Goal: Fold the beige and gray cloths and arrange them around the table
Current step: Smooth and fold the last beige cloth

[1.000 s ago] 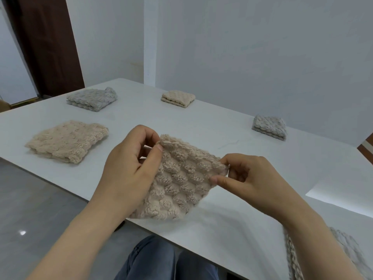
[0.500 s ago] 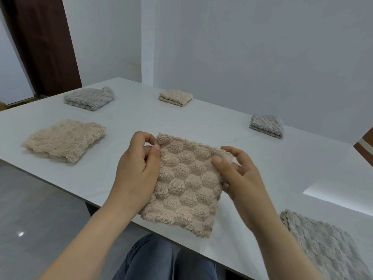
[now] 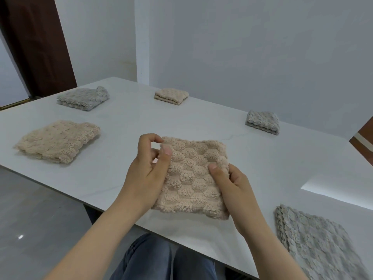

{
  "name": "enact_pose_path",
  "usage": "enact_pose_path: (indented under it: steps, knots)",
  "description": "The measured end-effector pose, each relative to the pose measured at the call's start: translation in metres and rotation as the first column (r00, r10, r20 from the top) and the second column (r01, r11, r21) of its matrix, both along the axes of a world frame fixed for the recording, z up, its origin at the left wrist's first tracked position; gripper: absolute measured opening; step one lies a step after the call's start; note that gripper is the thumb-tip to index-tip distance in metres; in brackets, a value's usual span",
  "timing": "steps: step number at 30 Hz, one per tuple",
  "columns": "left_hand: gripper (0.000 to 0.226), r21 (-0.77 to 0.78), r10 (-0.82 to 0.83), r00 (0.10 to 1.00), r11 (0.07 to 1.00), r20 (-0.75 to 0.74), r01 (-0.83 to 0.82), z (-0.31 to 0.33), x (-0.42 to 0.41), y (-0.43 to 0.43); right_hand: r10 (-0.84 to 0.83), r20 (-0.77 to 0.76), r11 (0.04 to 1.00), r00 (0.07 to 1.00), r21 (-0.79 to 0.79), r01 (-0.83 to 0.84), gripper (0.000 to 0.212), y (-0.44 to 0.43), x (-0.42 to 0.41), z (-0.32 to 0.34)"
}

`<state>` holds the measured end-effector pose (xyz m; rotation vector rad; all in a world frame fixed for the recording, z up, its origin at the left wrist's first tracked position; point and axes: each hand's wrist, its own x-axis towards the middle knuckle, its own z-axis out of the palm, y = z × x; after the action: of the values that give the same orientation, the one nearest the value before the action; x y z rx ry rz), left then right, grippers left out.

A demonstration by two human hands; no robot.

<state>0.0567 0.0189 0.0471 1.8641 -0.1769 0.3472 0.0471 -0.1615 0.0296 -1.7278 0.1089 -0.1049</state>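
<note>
I hold a folded beige bubble-textured cloth (image 3: 193, 176) just above the near edge of the white table (image 3: 125, 138). My left hand (image 3: 147, 170) pinches its upper left corner between thumb and fingers. My right hand (image 3: 228, 184) grips its right edge, thumb on top. Another beige cloth (image 3: 56, 141) lies folded at the left. A gray folded cloth (image 3: 82, 98) sits far left, a small beige folded one (image 3: 171, 96) at the far edge, and a small gray folded one (image 3: 262, 122) at the far right. A flat gray cloth (image 3: 319, 245) lies at the near right.
A white wall stands close behind the table's far edge. A dark brown door (image 3: 38, 47) is at the far left. My knees in blue jeans (image 3: 165, 259) are under the near table edge. Gray floor lies to the left.
The beige cloth has turned from a tilted diamond to lie square and lower toward the table. My right hand has slid from its top right corner down its right edge.
</note>
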Motion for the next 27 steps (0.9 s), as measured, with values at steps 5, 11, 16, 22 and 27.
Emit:
enact_pose_path:
  steps: [5,11,16,22,27]
  knots:
    - [0.022,0.172,-0.166,0.985,0.970,-0.037,0.170,-0.011,-0.005,-0.011,-0.033,-0.002,0.999,0.999,-0.043,0.033,0.035,-0.021,0.002,0.001]
    - [0.039,0.228,-0.234,0.971,0.944,-0.051,0.239,-0.019,0.001,-0.042,-0.094,0.071,0.932,0.993,-0.345,0.113,0.039,-0.058,-0.002,0.011]
    - [0.037,0.202,-0.254,0.967,0.945,-0.038,0.256,-0.019,0.008,-0.087,-0.106,0.079,0.847,0.991,-0.515,0.132,0.039,-0.104,-0.004,0.017]
    - [0.036,0.166,-0.336,0.940,0.925,-0.058,0.341,-0.018,0.030,-0.164,-0.210,0.067,0.841,0.975,-0.497,0.216,0.032,-0.176,-0.001,0.018]
    - [0.038,0.193,-0.432,0.886,0.867,-0.168,0.459,-0.018,0.051,-0.234,-0.305,0.046,0.831,0.951,-0.475,0.289,0.030,-0.243,0.003,0.014]
